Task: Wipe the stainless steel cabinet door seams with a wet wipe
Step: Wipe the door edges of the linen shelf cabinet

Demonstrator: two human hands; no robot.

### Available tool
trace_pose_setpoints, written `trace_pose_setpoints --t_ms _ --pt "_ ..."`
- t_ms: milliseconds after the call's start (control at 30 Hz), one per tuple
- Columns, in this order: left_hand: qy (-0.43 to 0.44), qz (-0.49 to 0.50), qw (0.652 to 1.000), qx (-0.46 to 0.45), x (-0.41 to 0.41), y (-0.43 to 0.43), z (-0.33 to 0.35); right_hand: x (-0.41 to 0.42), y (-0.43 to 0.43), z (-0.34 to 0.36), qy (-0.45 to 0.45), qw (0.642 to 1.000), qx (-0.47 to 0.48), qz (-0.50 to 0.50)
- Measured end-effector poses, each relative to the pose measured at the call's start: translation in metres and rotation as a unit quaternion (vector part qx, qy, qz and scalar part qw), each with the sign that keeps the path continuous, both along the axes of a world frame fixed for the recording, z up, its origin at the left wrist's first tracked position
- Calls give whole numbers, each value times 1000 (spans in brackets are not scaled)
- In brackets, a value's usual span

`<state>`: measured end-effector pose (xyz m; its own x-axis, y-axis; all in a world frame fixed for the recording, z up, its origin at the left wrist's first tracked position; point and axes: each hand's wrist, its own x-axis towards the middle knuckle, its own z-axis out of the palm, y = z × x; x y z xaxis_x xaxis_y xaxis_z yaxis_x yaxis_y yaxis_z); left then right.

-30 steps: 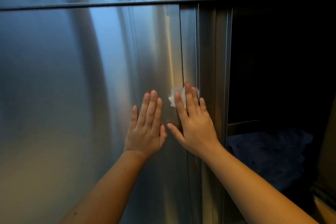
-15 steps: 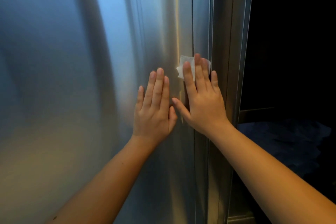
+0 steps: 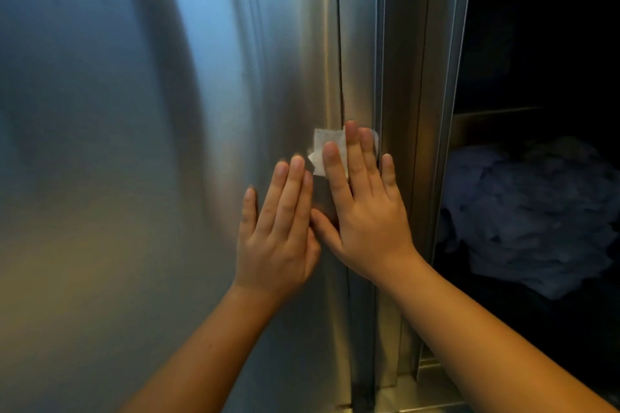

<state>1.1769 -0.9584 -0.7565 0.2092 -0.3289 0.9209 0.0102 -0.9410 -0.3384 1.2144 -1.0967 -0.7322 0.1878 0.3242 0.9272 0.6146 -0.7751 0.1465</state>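
Our right grip (image 3: 365, 211) lies flat against the cabinet door (image 3: 134, 144), fingers straight and not curled round anything, pinning the wet wipe (image 3: 327, 147) to the steel under its index and middle fingertips. The wipe straddles the dark vertical seam (image 3: 339, 43) that runs up from those fingertips, and one loose corner pokes out to the left, close to the fingertips of our left grip (image 3: 278, 238). That left grip is just as flat and holds nothing; it presses the door just beside the right one, their thumbs nearly touching. What has changed in the last second is height. The wipe was level with a spot above the shelf edge (image 3: 496, 112) in the open compartment (image 3: 543, 27) off to the right of our right grip, and now it sits below that line, level with the top of the blue cloth (image 3: 536, 211) bundled there. The door's top edge has also dropped out of view as our head tilted down. We read this as a downward stroke in progress, with both grips travelling together. The seam above the fingertips looks covered, while the stretch below our right wrist, down to the bottom of the door, is probably not yet wiped.
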Motion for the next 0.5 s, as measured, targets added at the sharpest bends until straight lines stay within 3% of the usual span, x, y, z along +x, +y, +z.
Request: trace_pose_setpoints --t_ms 300,500 --pt "109 35 993 -14 -18 9 -74 -11 0 -103 104 994 -29 -14" --pt "162 7 981 -107 -34 -8 -89 -19 -2 -120 130 990 -44 -31"
